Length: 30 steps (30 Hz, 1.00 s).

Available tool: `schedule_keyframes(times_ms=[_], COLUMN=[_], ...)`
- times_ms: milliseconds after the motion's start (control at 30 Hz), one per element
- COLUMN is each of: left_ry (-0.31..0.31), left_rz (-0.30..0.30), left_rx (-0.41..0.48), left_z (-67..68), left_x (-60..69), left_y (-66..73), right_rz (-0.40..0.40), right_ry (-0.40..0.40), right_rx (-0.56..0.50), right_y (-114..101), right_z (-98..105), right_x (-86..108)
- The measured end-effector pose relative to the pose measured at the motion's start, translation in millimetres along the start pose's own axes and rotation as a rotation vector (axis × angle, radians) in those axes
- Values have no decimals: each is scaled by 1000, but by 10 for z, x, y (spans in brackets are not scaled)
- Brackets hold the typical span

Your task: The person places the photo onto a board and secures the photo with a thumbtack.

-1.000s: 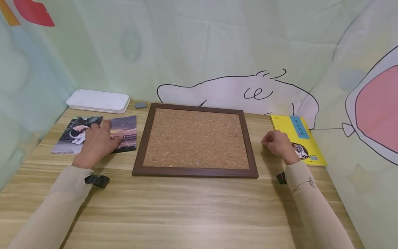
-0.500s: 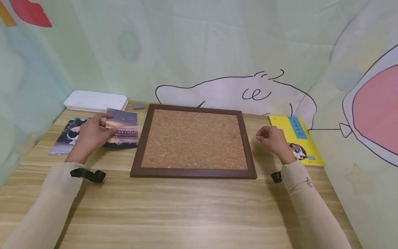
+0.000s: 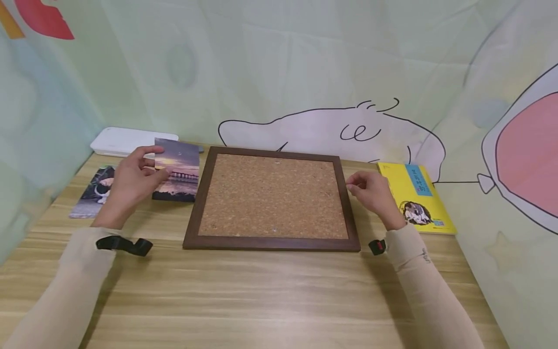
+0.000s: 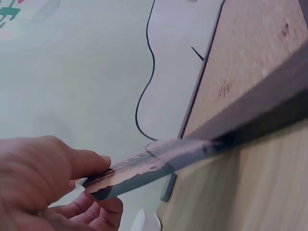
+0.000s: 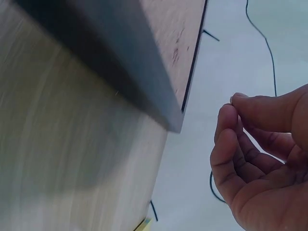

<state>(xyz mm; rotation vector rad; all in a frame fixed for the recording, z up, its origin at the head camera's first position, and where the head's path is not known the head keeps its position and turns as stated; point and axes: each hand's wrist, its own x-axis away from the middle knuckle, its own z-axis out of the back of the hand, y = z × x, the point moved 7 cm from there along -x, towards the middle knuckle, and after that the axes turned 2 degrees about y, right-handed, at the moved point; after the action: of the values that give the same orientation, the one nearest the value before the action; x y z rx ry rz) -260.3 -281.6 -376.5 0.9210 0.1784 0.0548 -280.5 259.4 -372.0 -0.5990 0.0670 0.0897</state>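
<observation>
My left hand [image 3: 135, 182] pinches the left edge of a photo print [image 3: 183, 167] of a pier at sunset, thumb in front and fingers behind. The print is raised off the table, its right edge close to the frame of a cork board [image 3: 274, 196]. In the left wrist view the print [image 4: 139, 168] is seen nearly edge-on. My right hand [image 3: 372, 191] is by the board's right side, thumb and forefinger together. Between those fingertips the right wrist view shows a tiny pale object [image 5: 231, 100], too small to identify.
Another photo print [image 3: 91, 194], showing a dog, lies on the wooden table [image 3: 261, 295] at the left, partly behind my hand. Behind it are a white case [image 3: 117, 138] and a small grey block, mostly hidden. A yellow book [image 3: 429, 206] lies at the right.
My left hand has taken hold of the sunset print and lifted it from the table, moving it slightly right and back. My right hand has moved left towards the board.
</observation>
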Motion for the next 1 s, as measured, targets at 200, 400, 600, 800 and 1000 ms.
schedule_keyframes(times_ms=[200, 400, 600, 800, 1000], left_ry=[-9, -32, -99, -169, -188], left_rz=[-25, 11, 4, -25, -31], left_rx=[103, 180, 191, 195, 165], left_z=[-68, -150, -336, -639, -831], left_x=[22, 32, 9, -40, -31], left_y=[182, 316, 403, 447, 435], right_rz=[5, 25, 58, 100, 121], right_ry=[4, -18, -7, -7, -27], right_rx=[-29, -53, -71, -108, -141], right_y=[-137, -266, -410, -566, -701], right_z=[-52, -149, -211, -303, -424], right_x=[-35, -87, -137, -164, -206])
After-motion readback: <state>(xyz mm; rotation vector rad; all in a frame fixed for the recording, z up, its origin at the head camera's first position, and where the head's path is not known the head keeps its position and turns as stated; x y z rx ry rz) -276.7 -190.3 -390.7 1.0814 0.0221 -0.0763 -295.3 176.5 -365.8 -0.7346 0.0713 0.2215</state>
